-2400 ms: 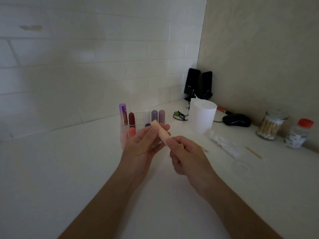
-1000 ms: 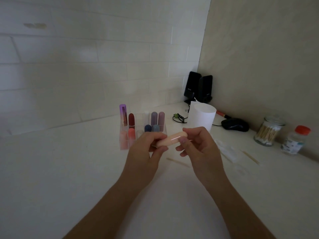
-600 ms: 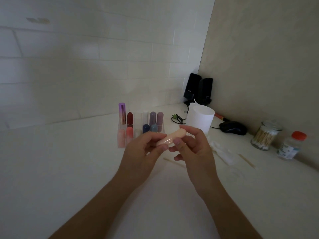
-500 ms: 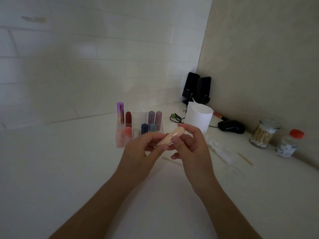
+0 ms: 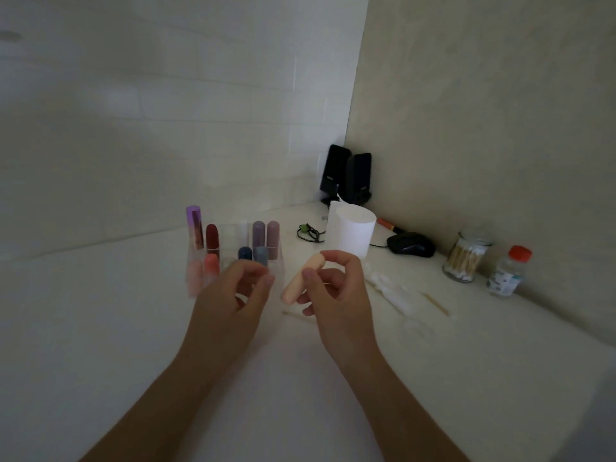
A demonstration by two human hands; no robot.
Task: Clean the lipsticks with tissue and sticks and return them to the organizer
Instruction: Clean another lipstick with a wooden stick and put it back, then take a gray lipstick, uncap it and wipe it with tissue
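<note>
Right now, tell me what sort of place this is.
Probably a home desk or vanity corner: a lipstick organizer sits on a white counter by a tiled wall, with speakers, a mouse and a swab jar nearby.

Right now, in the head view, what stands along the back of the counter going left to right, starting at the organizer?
From the left: clear organizer -> white cylinder -> black mouse -> glass jar of cotton swabs -> red-capped bottle. The speakers overlap the cylinder, so they are left out.
</note>
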